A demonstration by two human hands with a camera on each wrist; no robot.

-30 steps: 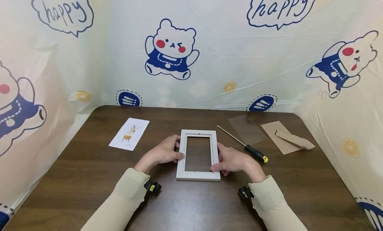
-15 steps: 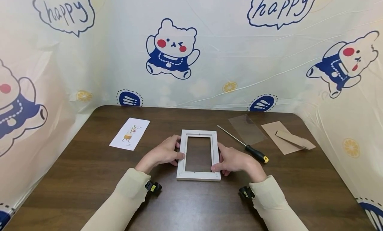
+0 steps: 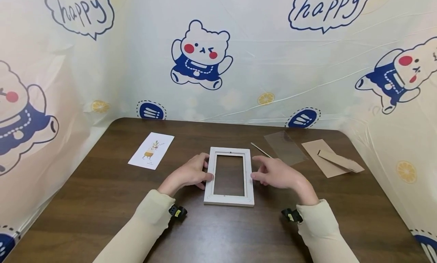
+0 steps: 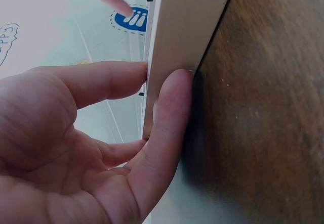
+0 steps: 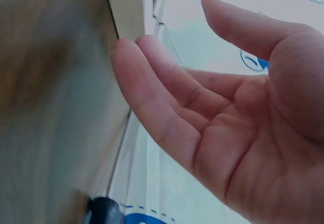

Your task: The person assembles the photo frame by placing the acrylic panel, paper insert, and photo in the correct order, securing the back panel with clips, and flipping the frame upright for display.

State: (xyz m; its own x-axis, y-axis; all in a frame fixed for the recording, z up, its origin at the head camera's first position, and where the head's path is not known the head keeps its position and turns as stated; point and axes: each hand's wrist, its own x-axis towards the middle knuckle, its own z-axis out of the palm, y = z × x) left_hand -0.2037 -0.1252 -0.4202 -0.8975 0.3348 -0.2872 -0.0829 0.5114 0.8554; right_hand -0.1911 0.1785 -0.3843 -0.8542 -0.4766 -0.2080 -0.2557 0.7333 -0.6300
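A white picture frame [image 3: 228, 199] lies flat on the brown table, its middle opening bare to the wood. My left hand [image 3: 189, 172] grips its left side, thumb on the upper face and fingers against the outer edge, as the left wrist view shows along the frame's side [image 4: 187, 21]. Beside the right edge is my right hand [image 3: 278, 172], its thumb raised and fingers loosely bent. In the right wrist view nothing sits between that thumb and the fingers [image 5: 157, 97]. Behind the right hand a screwdriver's metal shaft [image 3: 261, 150] shows; the hand hides its handle in the head view.
A clear plastic sheet [image 3: 285, 147] lies back right. Farther right is a brown backing board [image 3: 312, 149] with a folded cardboard strip [image 3: 341, 161] on it. A white printed card [image 3: 151, 151] lies at the left. A patterned curtain [image 3: 239, 66] surrounds the table's far sides.
My right hand has let go of the frame's right side and moved slightly right and up, covering the screwdriver's handle. The left hand keeps its hold; the whole view has shifted a little.
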